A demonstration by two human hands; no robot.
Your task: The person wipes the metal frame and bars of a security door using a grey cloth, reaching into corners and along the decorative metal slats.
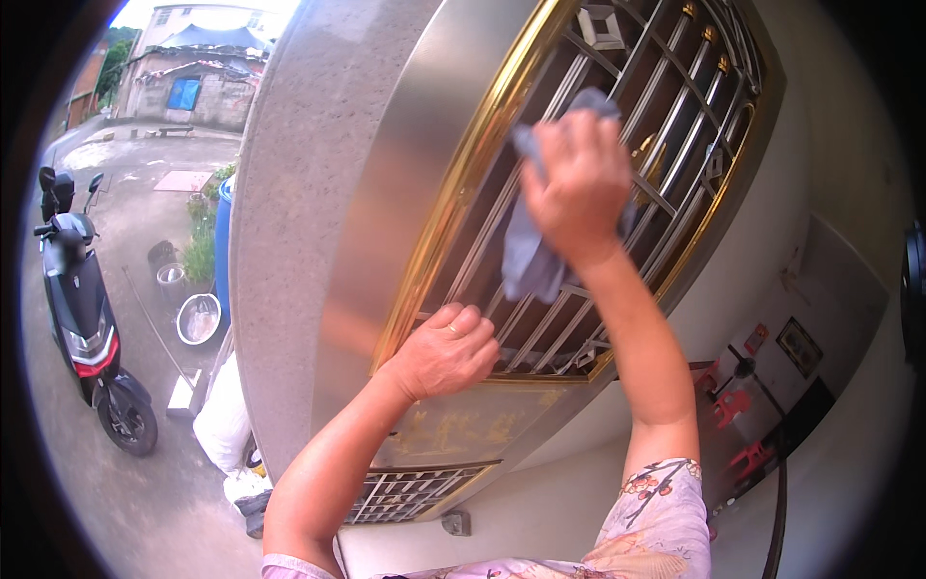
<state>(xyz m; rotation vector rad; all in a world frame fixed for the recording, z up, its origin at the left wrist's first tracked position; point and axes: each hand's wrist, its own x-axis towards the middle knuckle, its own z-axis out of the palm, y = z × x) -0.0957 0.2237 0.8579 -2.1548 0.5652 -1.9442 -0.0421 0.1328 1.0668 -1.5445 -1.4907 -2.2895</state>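
My right hand [579,192] presses a grey-blue cloth [532,257] against the bars of a metal door grille [669,108]. Part of the cloth bunches above my fingers and the rest hangs below my palm. Lower down, my left hand [450,351], with a ring on one finger, is curled at the grille's bottom left corner. Its fingertips are hidden, but it appears to clasp a bar there. Gold-coloured trim [463,195] borders the grille, set in a brushed-metal door panel [391,188].
A stone-like wall edge [304,181] stands left of the door. Outside are a parked scooter [87,311], a metal basin [199,319], a blue barrel [224,253] and a white sack [223,420]. Red plastic stools [732,407] stand in the room at right. A smaller grille [419,492] sits lower in the door.
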